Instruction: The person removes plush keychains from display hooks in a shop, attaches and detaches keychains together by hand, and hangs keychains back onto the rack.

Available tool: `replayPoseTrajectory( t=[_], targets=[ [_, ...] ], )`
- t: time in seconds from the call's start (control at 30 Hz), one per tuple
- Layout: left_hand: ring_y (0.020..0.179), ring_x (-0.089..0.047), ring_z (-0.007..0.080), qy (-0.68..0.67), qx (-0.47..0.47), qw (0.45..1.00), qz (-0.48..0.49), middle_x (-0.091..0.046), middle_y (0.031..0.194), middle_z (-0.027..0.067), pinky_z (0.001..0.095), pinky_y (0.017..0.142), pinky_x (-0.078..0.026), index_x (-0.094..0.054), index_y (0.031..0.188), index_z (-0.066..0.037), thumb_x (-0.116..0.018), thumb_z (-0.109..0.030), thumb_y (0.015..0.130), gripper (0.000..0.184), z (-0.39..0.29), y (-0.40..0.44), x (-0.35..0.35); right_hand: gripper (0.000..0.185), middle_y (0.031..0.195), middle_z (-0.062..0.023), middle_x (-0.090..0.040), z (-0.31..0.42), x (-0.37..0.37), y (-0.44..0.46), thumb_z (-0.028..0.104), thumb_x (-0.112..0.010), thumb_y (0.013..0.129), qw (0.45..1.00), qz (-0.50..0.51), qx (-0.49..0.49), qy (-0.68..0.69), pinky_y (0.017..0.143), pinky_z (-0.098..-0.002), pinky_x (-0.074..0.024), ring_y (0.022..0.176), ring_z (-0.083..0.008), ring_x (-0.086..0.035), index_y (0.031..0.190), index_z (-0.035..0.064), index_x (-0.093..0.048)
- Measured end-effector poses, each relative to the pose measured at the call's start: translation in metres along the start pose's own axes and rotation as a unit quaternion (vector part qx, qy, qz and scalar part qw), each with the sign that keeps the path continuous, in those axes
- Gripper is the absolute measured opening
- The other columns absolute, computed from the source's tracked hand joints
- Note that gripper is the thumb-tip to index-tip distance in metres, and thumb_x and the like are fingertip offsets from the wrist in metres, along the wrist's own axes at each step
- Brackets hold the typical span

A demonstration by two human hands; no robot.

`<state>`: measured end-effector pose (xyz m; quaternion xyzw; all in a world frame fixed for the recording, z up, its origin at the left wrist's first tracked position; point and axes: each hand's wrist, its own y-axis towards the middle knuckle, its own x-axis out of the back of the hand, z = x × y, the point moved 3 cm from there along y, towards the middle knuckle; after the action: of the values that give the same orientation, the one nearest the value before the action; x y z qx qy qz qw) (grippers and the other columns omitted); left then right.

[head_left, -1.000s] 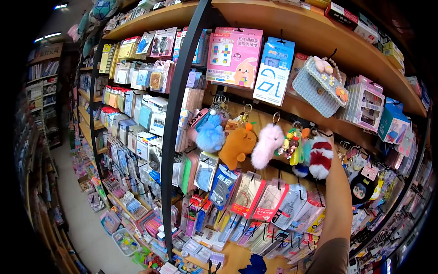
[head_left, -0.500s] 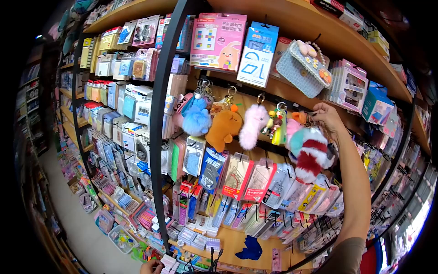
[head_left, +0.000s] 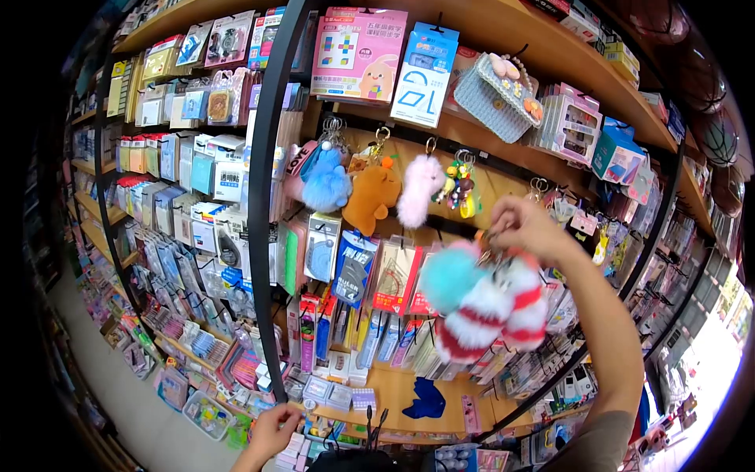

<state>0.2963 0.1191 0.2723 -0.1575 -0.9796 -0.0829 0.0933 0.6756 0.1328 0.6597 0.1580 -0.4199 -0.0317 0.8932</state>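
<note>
My right hand (head_left: 523, 228) is closed on the metal rings of a bunch of plush keychains (head_left: 495, 303). Red-and-white striped fluffy pieces and a turquoise pom-pom dangle below the fingers, slightly blurred, in front of the rack. Low in the view, my left hand (head_left: 275, 429) has its fingers curled in, with nothing visible in them. Small boxes (head_left: 295, 452) lie close beside it. Left of my right hand hang a pink fluffy keychain (head_left: 421, 191), an orange-brown plush keychain (head_left: 371, 197), a blue fluffy keychain (head_left: 326, 185) and small colourful figure charms (head_left: 460, 189).
A black upright post (head_left: 263, 197) divides the shelving. Above hang a pink boxed set (head_left: 358, 55), a blue ruler-set box (head_left: 425, 75) and a grey knitted bag (head_left: 497, 98). A blue cut-out (head_left: 425, 399) lies on the lower wooden shelf. An aisle floor (head_left: 118, 370) runs along the left.
My right hand has brought the plush keychain bunch off the rack, toward me and down to the left. My left hand has risen further into view. The camera view has shifted slightly.
</note>
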Motion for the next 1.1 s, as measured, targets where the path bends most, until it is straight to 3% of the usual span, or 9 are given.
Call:
replayPoseTrajectory(
  t=[0.07,0.2,0.27,0.4,0.5,0.6,0.73,0.93,1.1],
  targets=[
    [0.067,-0.059,0.0088,0.017,-0.079,0.996,0.029,-0.061,0.073,0.0060,0.0221,0.058,-0.046,-0.059,0.089,0.002,-0.057,-0.007,0.083,0.010,-0.044,0.022,-0.002,0.026,0.075,-0.0042,-0.059,-0.015,-0.046,-0.012,-0.003,-0.063,0.066,0.998,0.030,0.002,-0.053,0.057,-0.0250,-0.0473,0.064,-0.0104,-0.056,0.087,0.0033,-0.049],
    [0.094,-0.057,0.0251,0.035,-0.231,0.970,0.065,-0.059,0.096,0.0122,0.0318,0.082,-0.043,-0.056,0.099,-0.002,-0.062,-0.009,0.076,0.025,-0.114,0.068,-0.018,0.027,0.069,-0.0041,-0.055,-0.046,-0.144,-0.032,0.001,-0.065,0.062,0.996,0.088,-0.031,0.016,0.054,-0.0262,-0.0449,0.063,-0.0119,-0.054,0.084,0.0026,-0.050],
    [0.098,-0.053,0.0293,0.066,-0.321,0.940,0.096,-0.056,0.101,0.0140,0.0358,0.084,-0.041,-0.052,0.105,-0.002,-0.063,-0.012,0.074,0.034,-0.139,0.086,-0.030,0.027,0.067,-0.0060,-0.054,-0.057,-0.190,-0.039,0.002,-0.065,0.062,0.996,0.084,-0.019,0.018,0.055,-0.0292,-0.0446,0.061,-0.0148,-0.054,0.084,0.0023,-0.050],
    [0.096,-0.052,0.0302,0.120,-0.326,0.930,0.116,-0.056,0.100,0.0151,0.0371,0.083,-0.041,-0.047,0.109,-0.004,-0.068,-0.016,0.070,0.046,-0.138,0.112,-0.055,0.027,0.070,-0.0114,-0.057,-0.052,-0.252,-0.044,0.002,-0.064,0.062,0.998,0.047,-0.030,-0.004,0.058,-0.0345,-0.0451,0.065,-0.0243,-0.058,0.085,0.0017,-0.049],
    [0.094,-0.053,0.0289,0.061,-0.227,0.957,0.167,-0.057,0.097,0.0128,0.0373,0.084,-0.040,-0.046,0.105,-0.004,-0.069,-0.015,0.067,0.046,-0.112,0.123,-0.061,0.028,0.072,-0.0140,-0.059,-0.060,-0.277,-0.046,0.000,-0.063,0.061,0.999,0.014,-0.043,-0.004,0.061,-0.0382,-0.0464,0.071,-0.0307,-0.060,0.085,0.0006,-0.049],
    [0.089,-0.055,0.0280,0.098,-0.205,0.954,0.196,-0.058,0.094,0.0109,0.0364,0.079,-0.041,-0.045,0.102,-0.004,-0.070,-0.014,0.065,0.046,-0.093,0.125,-0.055,0.032,0.068,-0.0087,-0.058,-0.066,-0.289,-0.048,0.000,-0.066,0.060,0.996,0.041,-0.078,0.016,0.056,-0.0309,-0.0452,0.065,-0.0188,-0.059,0.086,0.0015,-0.047],
    [0.076,-0.056,0.0244,0.105,-0.212,0.954,0.183,-0.056,0.088,0.0088,0.0350,0.064,-0.043,-0.044,0.100,-0.004,-0.070,-0.010,0.062,0.046,-0.091,0.116,-0.051,0.033,0.067,-0.0079,-0.058,-0.059,-0.299,-0.050,0.002,-0.068,0.059,0.995,0.055,-0.085,0.002,0.056,-0.0313,-0.0452,0.064,-0.0191,-0.059,0.085,0.0025,-0.047],
    [0.068,-0.054,0.0238,0.087,-0.130,0.970,0.187,-0.052,0.079,0.0093,0.0339,0.058,-0.042,-0.040,0.095,-0.004,-0.065,-0.002,0.062,0.041,-0.077,0.116,-0.065,0.030,0.068,-0.0051,-0.058,-0.071,-0.307,-0.052,0.004,-0.069,0.061,0.990,0.059,-0.123,-0.025,0.058,-0.0296,-0.0456,0.065,-0.0175,-0.059,0.082,0.0050,-0.049],
    [0.064,-0.052,0.0230,0.069,-0.134,0.973,0.176,-0.050,0.075,0.0103,0.0331,0.058,-0.042,-0.041,0.092,-0.003,-0.062,0.001,0.062,0.036,-0.062,0.118,-0.094,0.030,0.069,-0.0039,-0.058,-0.109,-0.307,-0.062,0.002,-0.068,0.062,0.985,0.097,-0.104,0.098,0.058,-0.0287,-0.0456,0.065,-0.0149,-0.058,0.084,0.0046,-0.048]
  ],
)
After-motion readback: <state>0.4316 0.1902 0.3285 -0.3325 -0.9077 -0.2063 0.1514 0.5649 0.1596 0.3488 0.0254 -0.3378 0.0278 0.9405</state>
